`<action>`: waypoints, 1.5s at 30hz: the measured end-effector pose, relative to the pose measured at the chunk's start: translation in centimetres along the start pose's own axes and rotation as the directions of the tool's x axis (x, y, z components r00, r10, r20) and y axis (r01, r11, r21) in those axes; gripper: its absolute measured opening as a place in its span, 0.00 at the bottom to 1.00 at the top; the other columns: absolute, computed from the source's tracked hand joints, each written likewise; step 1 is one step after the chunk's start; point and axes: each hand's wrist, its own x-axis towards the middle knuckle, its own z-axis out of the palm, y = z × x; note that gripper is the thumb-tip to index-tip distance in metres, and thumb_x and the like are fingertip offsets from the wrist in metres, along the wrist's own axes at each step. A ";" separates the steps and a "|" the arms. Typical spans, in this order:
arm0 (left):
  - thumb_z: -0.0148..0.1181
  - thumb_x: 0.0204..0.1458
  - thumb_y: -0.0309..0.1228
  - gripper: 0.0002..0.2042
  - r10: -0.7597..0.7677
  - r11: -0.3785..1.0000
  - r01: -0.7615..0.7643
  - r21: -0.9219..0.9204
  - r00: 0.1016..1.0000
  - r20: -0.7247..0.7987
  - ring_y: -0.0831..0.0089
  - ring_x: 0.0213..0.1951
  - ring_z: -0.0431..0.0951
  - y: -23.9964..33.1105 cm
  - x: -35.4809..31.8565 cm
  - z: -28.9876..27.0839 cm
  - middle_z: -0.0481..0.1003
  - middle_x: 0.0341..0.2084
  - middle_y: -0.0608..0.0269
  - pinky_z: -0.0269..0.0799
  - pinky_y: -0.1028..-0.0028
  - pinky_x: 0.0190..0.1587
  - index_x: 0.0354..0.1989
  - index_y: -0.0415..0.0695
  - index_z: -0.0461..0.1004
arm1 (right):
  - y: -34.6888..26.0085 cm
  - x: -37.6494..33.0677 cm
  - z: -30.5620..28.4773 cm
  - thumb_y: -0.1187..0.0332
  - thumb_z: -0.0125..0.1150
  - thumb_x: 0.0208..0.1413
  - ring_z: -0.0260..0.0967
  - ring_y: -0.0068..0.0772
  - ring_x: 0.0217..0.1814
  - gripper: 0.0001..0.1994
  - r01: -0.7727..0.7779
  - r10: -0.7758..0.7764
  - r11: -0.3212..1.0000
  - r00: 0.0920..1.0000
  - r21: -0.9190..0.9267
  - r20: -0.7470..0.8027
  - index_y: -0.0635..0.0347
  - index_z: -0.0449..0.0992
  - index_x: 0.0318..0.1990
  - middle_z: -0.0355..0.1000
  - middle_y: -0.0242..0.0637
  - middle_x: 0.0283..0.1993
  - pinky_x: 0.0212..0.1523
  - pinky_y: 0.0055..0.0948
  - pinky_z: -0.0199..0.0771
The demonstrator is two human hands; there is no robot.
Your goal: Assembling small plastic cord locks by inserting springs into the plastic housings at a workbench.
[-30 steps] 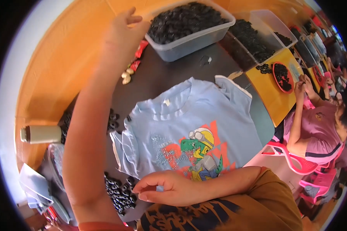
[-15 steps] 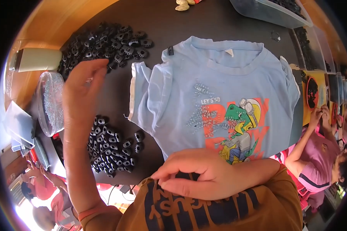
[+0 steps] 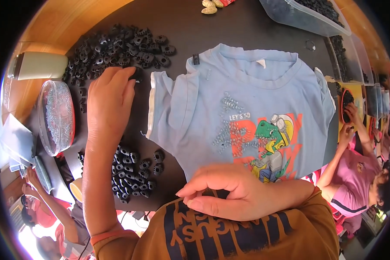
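Tabletop [image 3: 195,30] open beyond shirt [image 3: 260,102], hands [image 3: 110,95] apart, left at edge of clips [image 3: 125,47]

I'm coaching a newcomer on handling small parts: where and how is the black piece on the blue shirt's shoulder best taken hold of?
Probably by pinching the long sides of the black piece from above: it looks narrow, longer than wide, and lies alone on the blue shirt. Coming from the left seems easiest, since the left hand is nearer.
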 end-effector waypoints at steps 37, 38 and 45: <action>0.69 0.36 0.24 0.19 -0.300 0.145 0.440 -0.886 0.873 0.385 0.74 0.23 0.69 10.4 -9.2 -7.9 0.75 0.23 0.55 0.61 0.77 0.28 0.33 0.37 0.63 | 0.6 -0.4 1.2 0.73 0.69 0.42 0.71 0.40 0.29 0.13 0.406 -0.484 0.845 0.857 -0.347 -0.177 0.63 0.75 0.37 0.72 0.36 0.31 0.27 0.31 0.70; 0.70 0.36 0.25 0.20 -0.299 0.154 0.419 -0.895 0.883 0.362 0.74 0.23 0.69 10.6 -9.1 -8.0 0.74 0.23 0.55 0.61 0.77 0.28 0.33 0.37 0.64 | 0.5 -0.4 1.2 0.74 0.68 0.42 0.70 0.39 0.28 0.13 0.444 -0.522 0.829 0.831 -0.340 -0.189 0.63 0.74 0.37 0.71 0.35 0.30 0.26 0.31 0.69; 0.58 0.48 0.21 0.06 -0.367 0.441 0.512 -0.737 0.853 0.372 0.78 0.25 0.70 11.2 -4.9 -5.5 0.71 0.22 0.62 0.64 0.78 0.28 0.33 0.34 0.69 | 0.3 -0.8 1.6 0.77 0.61 0.43 0.66 0.48 0.26 0.10 0.537 -0.589 0.804 0.777 -0.255 -0.223 0.61 0.66 0.32 0.66 0.42 0.26 0.23 0.40 0.63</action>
